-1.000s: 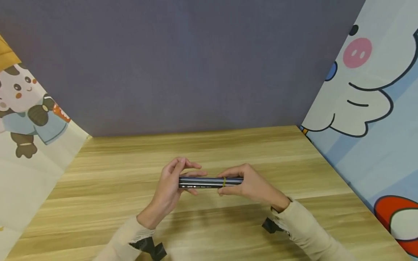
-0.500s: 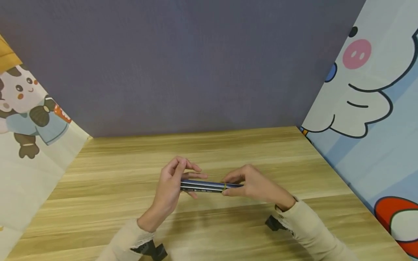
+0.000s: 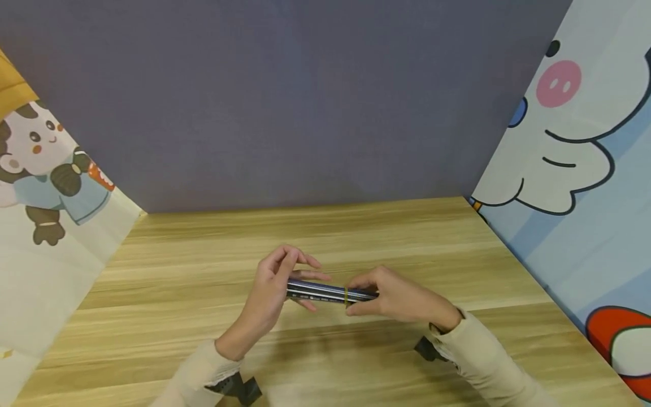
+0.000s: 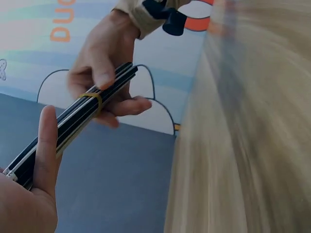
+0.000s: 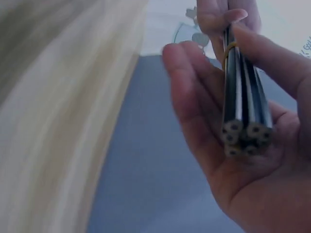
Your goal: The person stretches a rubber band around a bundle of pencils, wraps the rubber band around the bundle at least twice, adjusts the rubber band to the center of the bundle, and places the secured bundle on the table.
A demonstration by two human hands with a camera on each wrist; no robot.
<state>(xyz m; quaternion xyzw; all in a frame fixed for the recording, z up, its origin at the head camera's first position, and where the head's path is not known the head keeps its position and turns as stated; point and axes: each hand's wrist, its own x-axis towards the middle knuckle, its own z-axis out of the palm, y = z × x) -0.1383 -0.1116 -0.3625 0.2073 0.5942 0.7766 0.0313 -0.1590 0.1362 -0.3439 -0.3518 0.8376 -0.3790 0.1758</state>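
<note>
A bundle of dark striped pencils (image 3: pixel 315 291) is held above the table, tilted slightly down to the right. A yellow rubber band (image 3: pixel 346 295) circles it near the right end. My left hand (image 3: pixel 269 288) grips the left end, its thumb laid across the pencils (image 4: pixel 73 124) in the left wrist view. My right hand (image 3: pixel 404 297) holds the right end between thumb and fingers, fingertips close to the rubber band (image 4: pixel 91 97). In the right wrist view the flat, unsharpened pencil ends (image 5: pixel 245 136) point toward my right palm. The left ends are hidden by my left hand.
Below the hands lies a wood-grain table (image 3: pixel 325 356). A plain grey panel (image 3: pixel 305 102) stands along its back edge. Printed cartoon panels flank it, one on the left (image 3: pixel 51 282) and one on the right (image 3: pixel 600 237). Black mounts (image 3: pixel 236 387) are strapped to both wrists.
The bundle has tipped from nearly level to right end lower. My left hand has shifted slightly right. My right fingertips have drawn back right, to the rubber band.
</note>
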